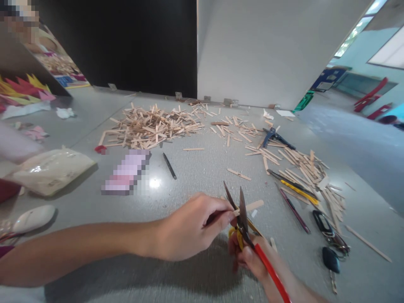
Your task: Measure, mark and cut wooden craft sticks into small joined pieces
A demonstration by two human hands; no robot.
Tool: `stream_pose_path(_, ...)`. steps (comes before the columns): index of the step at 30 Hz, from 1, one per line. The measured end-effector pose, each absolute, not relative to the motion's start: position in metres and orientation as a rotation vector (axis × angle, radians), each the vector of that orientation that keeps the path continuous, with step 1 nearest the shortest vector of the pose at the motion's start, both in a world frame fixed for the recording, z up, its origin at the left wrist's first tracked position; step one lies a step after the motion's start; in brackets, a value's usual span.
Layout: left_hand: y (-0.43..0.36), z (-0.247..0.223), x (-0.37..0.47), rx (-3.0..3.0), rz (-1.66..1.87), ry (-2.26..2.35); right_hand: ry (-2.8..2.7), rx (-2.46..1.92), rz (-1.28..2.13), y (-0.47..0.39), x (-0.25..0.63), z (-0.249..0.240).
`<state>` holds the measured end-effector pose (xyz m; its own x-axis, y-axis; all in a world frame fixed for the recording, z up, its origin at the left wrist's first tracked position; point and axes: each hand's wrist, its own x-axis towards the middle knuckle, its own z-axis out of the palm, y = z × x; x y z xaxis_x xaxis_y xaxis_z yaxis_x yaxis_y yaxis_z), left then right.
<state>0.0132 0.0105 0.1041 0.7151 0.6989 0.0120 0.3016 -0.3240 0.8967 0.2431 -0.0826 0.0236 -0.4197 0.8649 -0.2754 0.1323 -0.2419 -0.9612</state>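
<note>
My left hand (pixel 192 227) is closed in a pinch on one end of a wooden craft stick (pixel 255 205). The stick passes between the parted blades of the scissors (pixel 243 210). My right hand (pixel 257 256) grips these scissors, which have a red handle and yellow parts near the fingers. The blades point up and away from me. Ahead of my hands lies a craft stick (pixel 239 174) with a dark mark in its middle. A small pale scrap (pixel 254 213) rests beside the blades.
A heap of craft sticks (pixel 154 126) lies at the back left; more sticks (pixel 304 164) spread along the right. Pliers (pixel 274 136), a yellow-and-black cutter (pixel 298 191), a pen (pixel 293 210) and keys (pixel 330 259) lie there. A plastic bag (pixel 53 168) and computer mouse (pixel 34 219) sit left. Upright panels (pixel 246 50) stand behind.
</note>
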Motion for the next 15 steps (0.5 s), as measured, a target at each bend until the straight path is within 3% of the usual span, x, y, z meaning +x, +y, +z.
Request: stream_pose_path(15,0.008,0.1034,0.0146,1.9,0.498,0.848,-1.397,-1.25,1.737,-0.0841,0.242,0.0236)
